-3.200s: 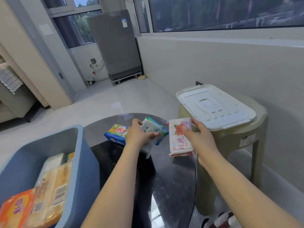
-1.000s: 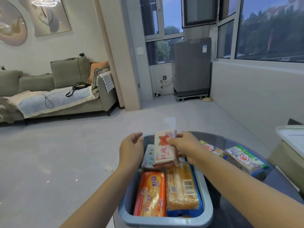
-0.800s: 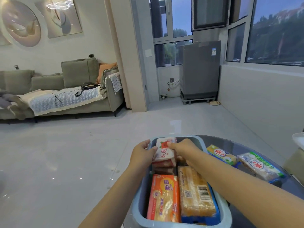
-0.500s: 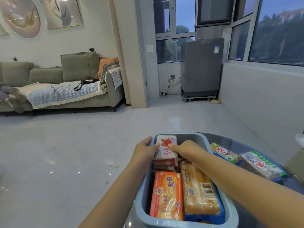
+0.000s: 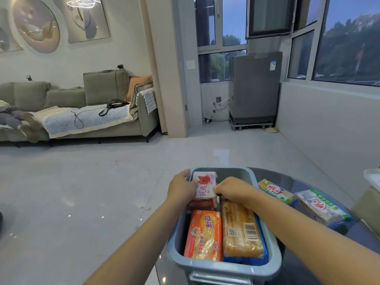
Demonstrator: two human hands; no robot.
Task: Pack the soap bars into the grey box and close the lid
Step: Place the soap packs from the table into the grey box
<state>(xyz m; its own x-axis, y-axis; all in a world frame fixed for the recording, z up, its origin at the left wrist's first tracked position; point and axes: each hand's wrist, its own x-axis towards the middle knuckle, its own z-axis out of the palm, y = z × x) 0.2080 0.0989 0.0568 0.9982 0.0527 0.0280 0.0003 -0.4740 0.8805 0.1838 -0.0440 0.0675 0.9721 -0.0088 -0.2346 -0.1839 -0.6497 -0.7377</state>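
Two hands held one rose soap bar [image 5: 205, 187] (white and pink wrapper) inside the grey box [image 5: 224, 264]: left hand [image 5: 181, 189] gripped its side, right hand [image 5: 231, 188] pinched its edge.

In front of me the dark glass worktop [image 5: 308, 182] carries the grey box [image 5: 224, 264] at its left edge. To the right of the box two wrapped soap packs lie flat on the glass: a yellow-green one [image 5: 275, 191] nearest, a green-edged one [image 5: 322, 206] just beyond it.
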